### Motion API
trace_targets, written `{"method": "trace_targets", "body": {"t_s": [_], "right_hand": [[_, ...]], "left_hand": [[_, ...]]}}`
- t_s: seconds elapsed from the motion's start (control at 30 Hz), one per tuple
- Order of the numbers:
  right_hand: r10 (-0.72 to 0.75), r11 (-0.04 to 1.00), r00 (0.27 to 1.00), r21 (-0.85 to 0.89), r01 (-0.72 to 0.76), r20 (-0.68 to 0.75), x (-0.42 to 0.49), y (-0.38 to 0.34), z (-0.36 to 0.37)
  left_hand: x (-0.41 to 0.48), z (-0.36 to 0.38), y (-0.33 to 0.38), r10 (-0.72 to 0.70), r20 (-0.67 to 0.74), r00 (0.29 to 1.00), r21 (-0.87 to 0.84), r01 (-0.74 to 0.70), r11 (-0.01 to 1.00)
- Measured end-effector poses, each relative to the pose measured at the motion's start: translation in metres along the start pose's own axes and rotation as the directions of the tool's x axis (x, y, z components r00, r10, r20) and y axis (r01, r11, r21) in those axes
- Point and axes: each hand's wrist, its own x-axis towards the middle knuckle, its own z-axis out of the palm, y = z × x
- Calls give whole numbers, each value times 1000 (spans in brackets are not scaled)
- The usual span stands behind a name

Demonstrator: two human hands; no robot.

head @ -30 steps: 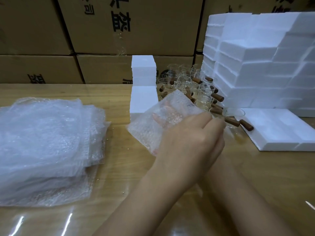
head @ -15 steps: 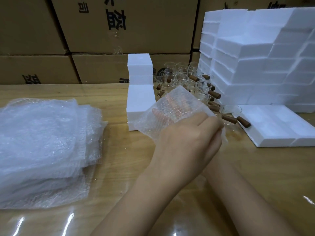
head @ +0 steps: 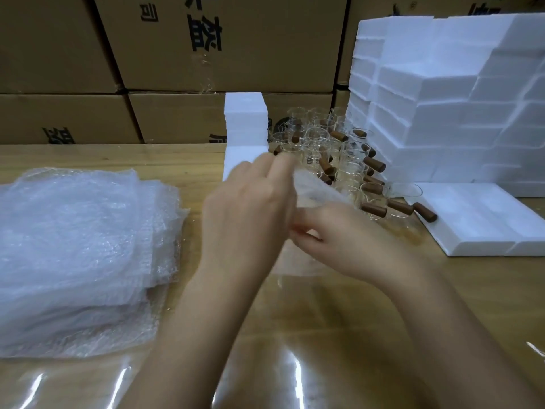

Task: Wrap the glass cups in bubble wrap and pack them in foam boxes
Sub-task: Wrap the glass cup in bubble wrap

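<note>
The bubble wrap sheet, translucent and motion-blurred, is held above the table centre, just on the near side of the glass cups. The left hand appears to pinch its upper edge with curled fingers. The right hand curls round its lower part. The cups are clear cylinders with brown wooden handles.

Surface: wooden table under glossy clear film.
Left: bubble wrap stack, crinkled.
Right: white foam boxes, granular, rectangular.
Far: cardboard cartons.
</note>
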Motion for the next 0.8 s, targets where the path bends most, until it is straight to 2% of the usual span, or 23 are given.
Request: {"method": "trace_targets", "body": {"t_s": [0.07,0.13,0.2,0.23,0.33,0.4,0.5,0.57,0.63,0.7,0.77,0.8], "right_hand": [[-100,970,990,210,118,-95,-9,-4,-13],[-92,908,949,367,204,-302,-15,0,-21],[-3,916,859,344,208,-512,-16,9,-24],[47,944,830,297,146,-555,-14,14,-24],[149,987,848,127,-97,-509,-6,22,-17],[150,989,804,94,-117,-575,-1,24,-12],[212,974,777,196,-116,-592,2,30,-7],[260,961,768,238,-144,-586,3,33,-5],[323,939,743,296,-174,-586,3,37,-5],[390,909,728,362,-206,-564,3,41,-6],[441,885,707,400,-239,-553,3,45,-8],[455,878,698,408,-248,-554,2,46,-9]], "left_hand": [[-1,-4,-8,-20,-28,999,-57,19,998],[4,-11,-19,-61,-63,996,-87,55,995],[5,-17,-22,-60,-49,997,-135,53,989],[4,-19,-20,-37,-48,998,-142,30,989],[5,-27,-18,-2,-89,996,-161,-13,987],[5,-31,-15,-11,-63,998,-200,-2,980],[5,-40,-16,-56,176,983,-331,113,937],[4,-51,-17,61,285,956,-365,50,930],[3,-61,-10,278,341,898,-425,-117,897],[-1,-61,4,462,424,779,-519,-208,829],[-10,-48,22,529,541,655,-456,-300,838],[-16,-40,31,491,597,635,-375,-320,870]]}}
